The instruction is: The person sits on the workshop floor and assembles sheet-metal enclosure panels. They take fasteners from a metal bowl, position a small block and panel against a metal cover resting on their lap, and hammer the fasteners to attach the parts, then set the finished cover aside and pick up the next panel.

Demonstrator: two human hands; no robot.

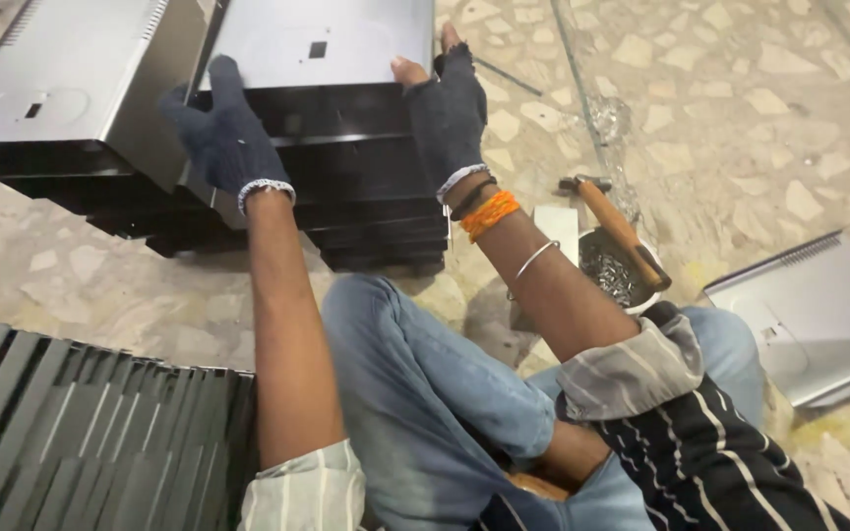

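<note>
- Sheet-metal covers [346,197], grey and stacked flat on the stone floor [740,108], sit straight ahead of the seated person; the top cover [327,44] is the one being handled.
- Second stack of covers [61,98] stands just to the left, touching or nearly touching the first; it crowds that side.
- Ribbed dark metal strips [81,442] lie packed in the lower left, beside the person's knee.
- Loose cover [819,315] lies on the floor at the right, well apart.
- Left hand [223,133], in a dark glove, is spread against the top cover's left front edge, gripping it.
- Right hand [445,108], in a fingerless glove, clasps the right front corner, bare fingertips over the top.
- Judged from this: an even pull from both hands would keep the cover level and clear of the neighbouring stack.
- Hammer [617,231] with a wooden handle rests across a small bowl of screws [607,275] near the right knee.
</note>
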